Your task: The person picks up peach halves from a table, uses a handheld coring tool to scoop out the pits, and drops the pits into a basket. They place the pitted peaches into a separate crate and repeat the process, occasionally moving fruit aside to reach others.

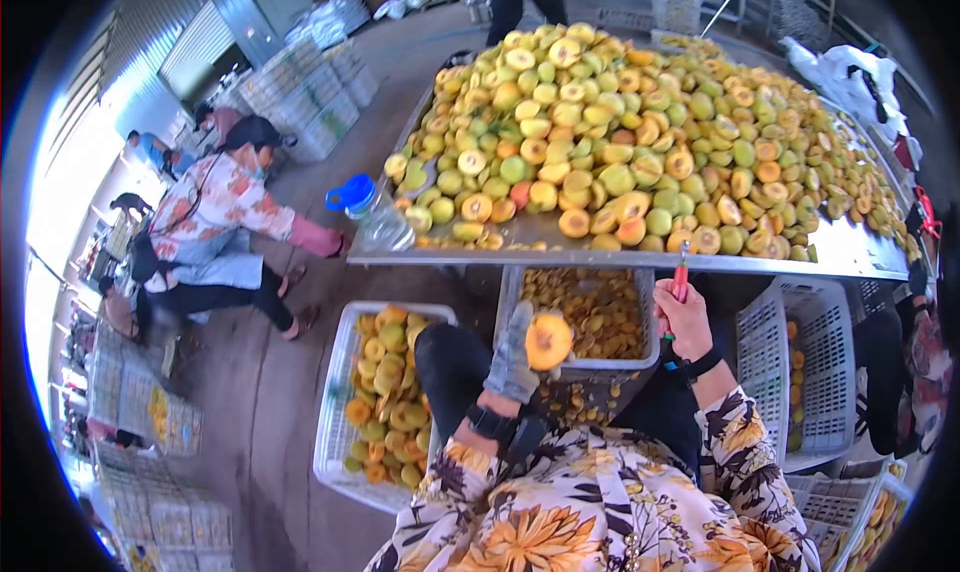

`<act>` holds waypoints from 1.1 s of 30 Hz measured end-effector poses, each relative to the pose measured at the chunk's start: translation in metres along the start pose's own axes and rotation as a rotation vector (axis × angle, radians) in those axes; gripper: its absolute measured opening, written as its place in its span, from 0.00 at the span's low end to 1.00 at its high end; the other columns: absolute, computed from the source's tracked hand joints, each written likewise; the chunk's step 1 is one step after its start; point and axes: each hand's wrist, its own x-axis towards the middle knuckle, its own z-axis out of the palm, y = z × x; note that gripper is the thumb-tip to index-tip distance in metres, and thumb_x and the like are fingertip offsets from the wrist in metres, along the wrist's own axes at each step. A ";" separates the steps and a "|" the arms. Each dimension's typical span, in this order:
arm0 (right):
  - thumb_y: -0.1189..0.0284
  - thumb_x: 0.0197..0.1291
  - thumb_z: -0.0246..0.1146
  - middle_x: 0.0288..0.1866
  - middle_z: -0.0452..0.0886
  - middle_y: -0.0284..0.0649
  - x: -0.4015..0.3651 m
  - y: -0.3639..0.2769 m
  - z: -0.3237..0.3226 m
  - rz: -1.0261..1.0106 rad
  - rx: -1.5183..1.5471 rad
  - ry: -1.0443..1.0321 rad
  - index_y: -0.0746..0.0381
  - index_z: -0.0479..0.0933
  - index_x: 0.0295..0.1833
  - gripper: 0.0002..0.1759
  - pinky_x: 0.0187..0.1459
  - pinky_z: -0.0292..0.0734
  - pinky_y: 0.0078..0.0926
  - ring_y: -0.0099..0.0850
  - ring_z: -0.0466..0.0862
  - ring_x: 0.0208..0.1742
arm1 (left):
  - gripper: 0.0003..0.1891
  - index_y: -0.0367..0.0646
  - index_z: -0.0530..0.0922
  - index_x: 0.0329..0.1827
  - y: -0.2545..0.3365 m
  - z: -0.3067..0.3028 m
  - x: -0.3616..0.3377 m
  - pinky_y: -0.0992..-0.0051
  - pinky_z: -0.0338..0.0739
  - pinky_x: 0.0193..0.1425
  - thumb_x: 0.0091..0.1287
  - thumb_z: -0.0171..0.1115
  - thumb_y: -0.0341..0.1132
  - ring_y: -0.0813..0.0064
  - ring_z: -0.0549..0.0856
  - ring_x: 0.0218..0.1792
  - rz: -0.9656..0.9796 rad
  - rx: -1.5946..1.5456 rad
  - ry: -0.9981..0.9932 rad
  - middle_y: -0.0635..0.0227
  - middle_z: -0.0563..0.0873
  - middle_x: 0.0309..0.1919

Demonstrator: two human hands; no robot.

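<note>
A halved orange-yellow fruit [549, 342] is held in my gloved left hand [514, 360], its cut face turned up. My bare right hand [684, 320] grips a small tool with a red handle [682, 278], its metal tip pointing up at the table edge. Beyond both hands, a large heap of cut fruit [600, 142] covers the metal table [600, 259]. Below the table edge, between my hands, a grey-white bin [509, 297] contains small brown-orange pieces.
A white crate [334, 412] full of fruit halves stands left of my legs. Another crate [765, 367] is at the right. A clear bottle with a blue lid [385, 222] stands at the table's left corner. A person [215, 212] crouches at the left, near stacked crates [300, 97].
</note>
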 end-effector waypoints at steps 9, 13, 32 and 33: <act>0.68 0.54 0.64 0.20 0.73 0.32 -0.027 0.017 0.054 -0.036 -0.299 -0.432 0.67 0.67 0.53 0.24 0.15 0.64 0.14 0.17 0.69 0.13 | 0.35 0.38 0.70 0.54 0.024 0.017 0.007 0.79 0.80 0.30 0.61 0.45 0.64 0.74 0.83 0.33 -0.049 0.187 0.054 0.62 0.79 0.45; 0.64 0.49 0.68 0.21 0.73 0.31 -0.027 0.015 0.066 -0.037 -0.474 -0.536 0.66 0.69 0.50 0.26 0.18 0.67 0.15 0.16 0.70 0.15 | 0.26 0.40 0.69 0.58 0.002 -0.009 0.028 0.79 0.66 0.59 0.69 0.41 0.53 0.78 0.74 0.50 0.027 0.292 -0.072 0.68 0.75 0.51; 0.64 0.61 0.58 0.21 0.71 0.32 -0.026 0.031 0.107 0.133 0.179 -0.320 0.64 0.68 0.42 0.14 0.14 0.65 0.15 0.17 0.68 0.12 | 0.37 0.40 0.70 0.53 0.011 0.018 0.042 0.69 0.77 0.43 0.59 0.42 0.68 0.68 0.80 0.39 0.207 -0.039 0.201 0.60 0.80 0.41; 0.64 0.61 0.57 0.22 0.73 0.34 -0.026 0.032 0.106 0.150 0.158 -0.350 0.64 0.67 0.42 0.14 0.14 0.64 0.14 0.17 0.68 0.12 | 0.37 0.40 0.70 0.53 0.011 0.012 0.042 0.69 0.77 0.43 0.59 0.42 0.68 0.68 0.80 0.39 0.195 -0.041 0.201 0.60 0.80 0.41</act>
